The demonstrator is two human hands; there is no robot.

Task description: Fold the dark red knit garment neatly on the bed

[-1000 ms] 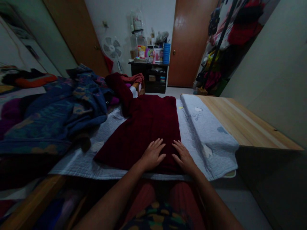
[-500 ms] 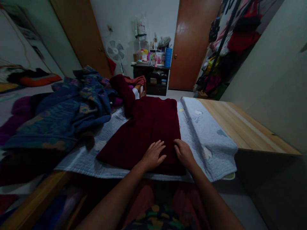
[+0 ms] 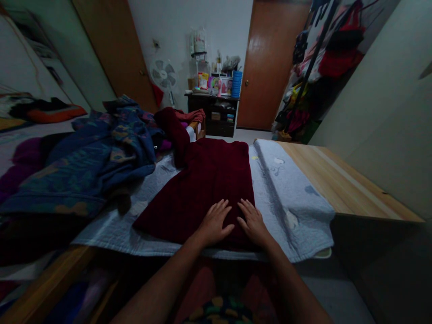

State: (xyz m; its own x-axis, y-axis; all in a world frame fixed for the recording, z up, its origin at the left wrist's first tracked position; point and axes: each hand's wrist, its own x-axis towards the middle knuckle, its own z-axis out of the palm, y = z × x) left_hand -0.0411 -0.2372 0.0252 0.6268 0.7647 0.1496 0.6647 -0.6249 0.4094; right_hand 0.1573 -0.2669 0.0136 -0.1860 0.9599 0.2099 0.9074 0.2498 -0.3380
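Note:
A dark red knit garment lies spread on a pale blue quilted cloth, its right side folded in to a straight edge. One sleeve stretches away at the upper left, towards a pile of clothes. My left hand rests flat on the garment's near part, fingers spread. Beside it, my right hand also lies flat, fingers apart, close to the garment's right edge. Neither hand grips the fabric.
A heap with a blue patterned denim jacket lies to the left. A wooden board extends at the right, under the cloth's edge. Farther back stand a white fan, a dark cabinet and a brown door.
My right hand has moved from the garment's right edge inward onto the fabric, and its curled fingers have straightened. My left hand stays in nearly the same place.

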